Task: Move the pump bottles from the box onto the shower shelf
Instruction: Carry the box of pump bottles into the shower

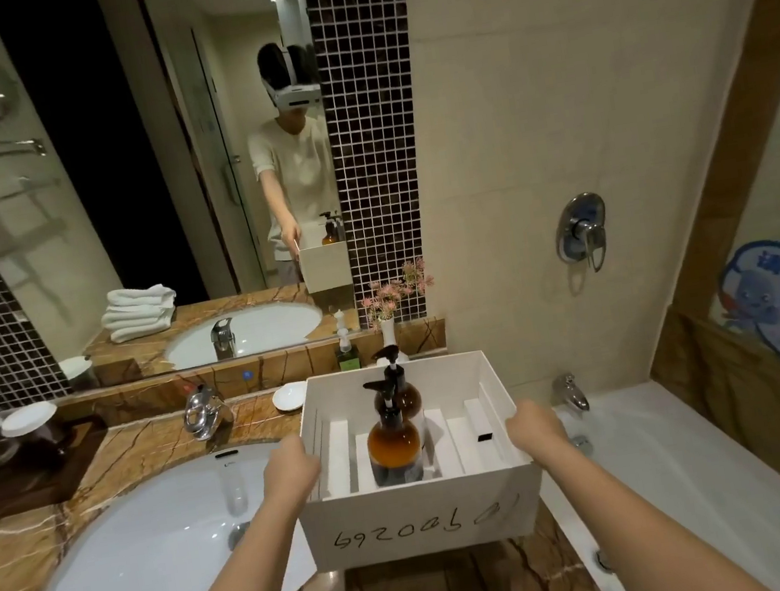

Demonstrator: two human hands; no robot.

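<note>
I hold a white cardboard box above the marble counter, open side up, with handwritten digits on its near wall. My left hand grips its left wall and my right hand grips its right wall. Two amber pump bottles with black pumps stand upright inside, between white dividers: one near bottle and one far bottle behind it, partly hidden. No shower shelf is in view.
A white sink with a chrome tap lies to the left. A bathtub with a spout lies to the right. A soap dish, a green dispenser and a flower vase stand behind the box. The mirror shows my reflection.
</note>
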